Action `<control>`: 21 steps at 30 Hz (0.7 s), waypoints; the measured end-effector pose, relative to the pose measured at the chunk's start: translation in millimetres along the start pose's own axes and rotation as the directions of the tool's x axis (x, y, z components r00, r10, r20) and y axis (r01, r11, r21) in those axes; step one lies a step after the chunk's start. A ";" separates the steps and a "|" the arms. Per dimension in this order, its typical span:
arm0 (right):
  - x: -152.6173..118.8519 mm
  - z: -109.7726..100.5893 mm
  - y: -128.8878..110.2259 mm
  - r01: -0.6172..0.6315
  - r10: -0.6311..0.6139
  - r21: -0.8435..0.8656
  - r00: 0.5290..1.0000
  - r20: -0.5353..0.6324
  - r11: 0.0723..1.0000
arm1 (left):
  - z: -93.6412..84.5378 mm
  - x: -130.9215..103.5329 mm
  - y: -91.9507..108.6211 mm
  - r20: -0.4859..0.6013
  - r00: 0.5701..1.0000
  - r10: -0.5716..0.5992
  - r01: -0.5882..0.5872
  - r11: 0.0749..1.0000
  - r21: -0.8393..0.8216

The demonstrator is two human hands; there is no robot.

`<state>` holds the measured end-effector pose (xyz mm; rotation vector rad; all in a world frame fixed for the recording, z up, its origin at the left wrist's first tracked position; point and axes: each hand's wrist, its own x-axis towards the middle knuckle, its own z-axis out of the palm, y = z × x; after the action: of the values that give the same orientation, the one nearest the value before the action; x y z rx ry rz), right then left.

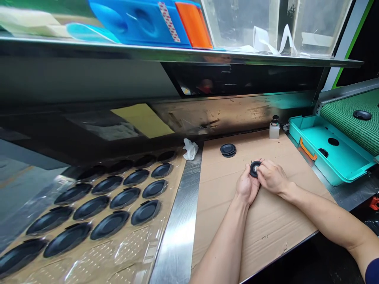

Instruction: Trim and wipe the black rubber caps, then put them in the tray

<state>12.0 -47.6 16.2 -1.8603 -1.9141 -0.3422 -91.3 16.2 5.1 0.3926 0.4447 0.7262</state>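
Over the cardboard sheet point(225, 213), my left hand point(246, 188) grips a small black round disc point(253, 170) by its edge. My right hand point(272, 177) has its fingers pinched together and pressed on the disc's face. Something small and white, like a bit of tissue, shows at those fingertips; its kind is mostly hidden. A short stack of similar black discs point(228, 150) lies on the cardboard beyond my hands. Farther back on the cardboard stands a small whitish bottle point(274, 129) with a dark top.
On the left, a clear plastic tray point(130, 252) holds rows of black discs. Crumpled white tissue point(190, 149) lies by its corner. A teal bin point(334, 173) with several dark pieces stands right, beside a green conveyor belt point(352, 106) carrying a disc. A metal shelf point(142, 53) runs overhead.
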 end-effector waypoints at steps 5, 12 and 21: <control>0.5 -7.3 4.1 0.035 -0.036 0.021 0.998 0.054 0.999 | -0.9 2.8 0.5 -0.036 0.999 0.009 -0.009 1.000 0.009; -4.0 -10.1 -0.3 0.035 -0.034 -0.013 0.996 0.087 0.999 | 1.1 0.9 5.1 -0.034 0.999 -0.005 0.006 1.000 0.024; -0.9 -29.2 55.0 -0.300 0.302 -0.131 0.953 -0.004 0.945 | -2.7 1.7 22.9 -0.090 0.996 -0.004 -0.001 0.998 -0.061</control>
<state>70.6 -58.8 34.1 -2.2088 -1.6154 -0.3594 -104.0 33.6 13.6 0.3032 0.5062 0.7560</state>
